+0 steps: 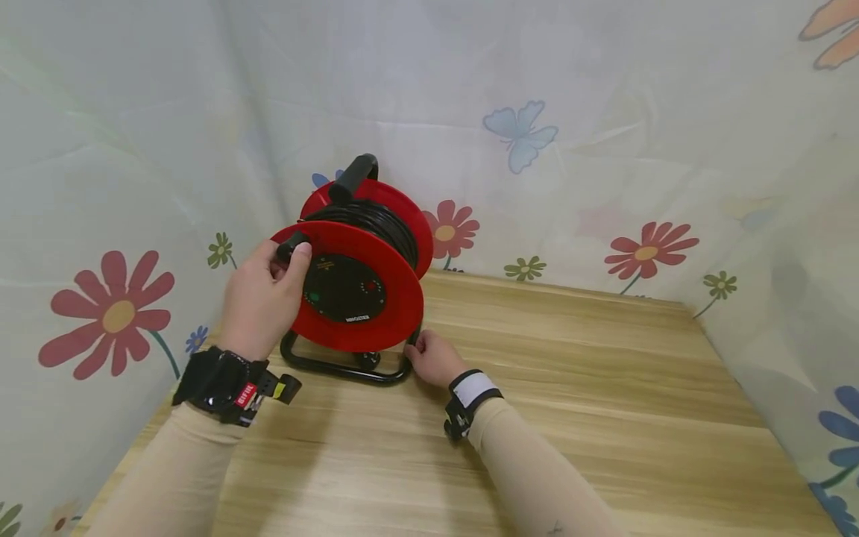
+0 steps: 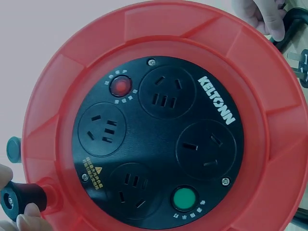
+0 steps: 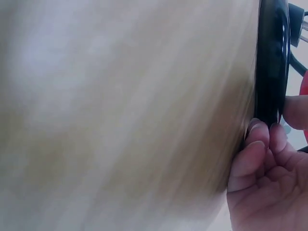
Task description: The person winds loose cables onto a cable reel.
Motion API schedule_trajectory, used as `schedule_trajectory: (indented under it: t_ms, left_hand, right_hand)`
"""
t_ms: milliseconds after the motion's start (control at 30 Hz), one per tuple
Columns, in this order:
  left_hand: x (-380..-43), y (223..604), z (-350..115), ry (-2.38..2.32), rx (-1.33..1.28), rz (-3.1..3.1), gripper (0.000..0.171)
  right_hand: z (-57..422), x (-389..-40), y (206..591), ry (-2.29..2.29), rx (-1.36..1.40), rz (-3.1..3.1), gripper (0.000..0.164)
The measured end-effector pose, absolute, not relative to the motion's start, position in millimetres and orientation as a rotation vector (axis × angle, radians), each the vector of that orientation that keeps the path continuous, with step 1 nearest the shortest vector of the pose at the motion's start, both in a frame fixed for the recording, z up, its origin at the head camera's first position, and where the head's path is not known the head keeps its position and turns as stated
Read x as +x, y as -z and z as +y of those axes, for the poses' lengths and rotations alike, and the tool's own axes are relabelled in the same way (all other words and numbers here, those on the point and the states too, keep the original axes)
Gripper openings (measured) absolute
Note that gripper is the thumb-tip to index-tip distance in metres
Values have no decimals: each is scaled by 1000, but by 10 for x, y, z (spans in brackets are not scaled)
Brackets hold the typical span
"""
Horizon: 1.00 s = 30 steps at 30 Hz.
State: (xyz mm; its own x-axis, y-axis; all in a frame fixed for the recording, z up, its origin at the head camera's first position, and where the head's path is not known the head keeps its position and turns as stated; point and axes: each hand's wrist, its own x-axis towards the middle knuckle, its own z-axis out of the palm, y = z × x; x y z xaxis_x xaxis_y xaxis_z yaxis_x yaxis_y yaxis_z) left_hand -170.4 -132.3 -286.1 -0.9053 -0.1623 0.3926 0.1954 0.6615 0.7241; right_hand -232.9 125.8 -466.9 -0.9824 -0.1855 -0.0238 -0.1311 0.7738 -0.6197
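A red cable reel (image 1: 403,298) with black cable (image 1: 369,218) wound between its two discs stands upright on a black tube frame (image 1: 335,367). My left hand (image 1: 265,298) grips the small black crank knob (image 2: 30,196) on the rim of the near disc. Low on the right side, my right hand (image 1: 435,359) holds the frame's bent tube, its fingers and thumb around it in the right wrist view. The disc's black socket panel (image 2: 159,139) carries several outlets, a red button (image 2: 121,86) and a green light (image 2: 185,198).
The reel sits at the back left of a wooden table (image 1: 570,388). A pale curtain (image 1: 416,82) printed with flowers hangs close behind and on both sides. The reel's black carrying handle (image 1: 352,179) rises above the discs. A black plug (image 1: 367,360) lies under the reel.
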Motion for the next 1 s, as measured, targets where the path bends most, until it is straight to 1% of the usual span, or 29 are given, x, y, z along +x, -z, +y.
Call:
schedule_trajectory:
  t_ms: [367,1000]
  left_hand:
    - [-1733,2884,-1245,1031,-34,-2467,57]
    - [-1714,2846,-910,1071,-225,-2475,49]
  right_hand:
    - [1261,-2290,4673,1031,-259,2870,26]
    - [1246,-2313,4676,1104,-221,2824,25]
